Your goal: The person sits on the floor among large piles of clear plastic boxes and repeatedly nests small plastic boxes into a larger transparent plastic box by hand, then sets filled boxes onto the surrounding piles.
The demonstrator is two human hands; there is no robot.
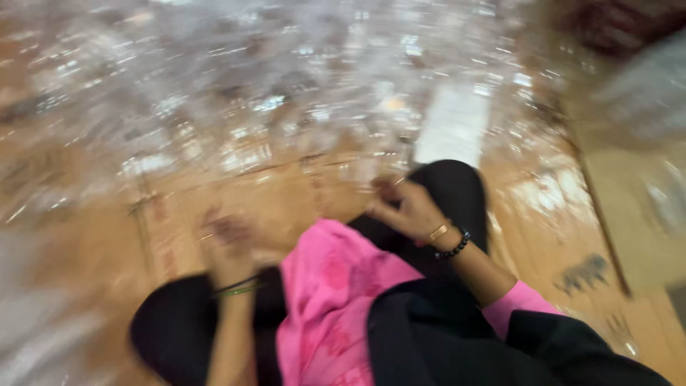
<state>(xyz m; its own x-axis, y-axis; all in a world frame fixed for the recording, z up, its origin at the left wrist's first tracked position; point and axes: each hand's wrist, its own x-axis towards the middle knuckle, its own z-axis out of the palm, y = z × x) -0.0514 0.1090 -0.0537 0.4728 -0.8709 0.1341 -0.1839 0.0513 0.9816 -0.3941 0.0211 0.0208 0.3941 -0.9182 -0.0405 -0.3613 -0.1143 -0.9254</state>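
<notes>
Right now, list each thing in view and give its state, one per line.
Left hand: blurred, raised over the brown cardboard sheet; grip cannot be told.
Right hand: fingers curled at the black-clad knee; contents cannot be told.
Pink cloth: draped loose over the lap.
Clear plastic pieces: heaped, blurred.
Brown cardboard sheet: lying flat.

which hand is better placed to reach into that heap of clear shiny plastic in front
Probably the right hand: it sits raised over the black-clad knee, close to the near edge of the heap of clear shiny plastic. The left hand is lower and farther back. Heavy blur hides what either holds.
</notes>
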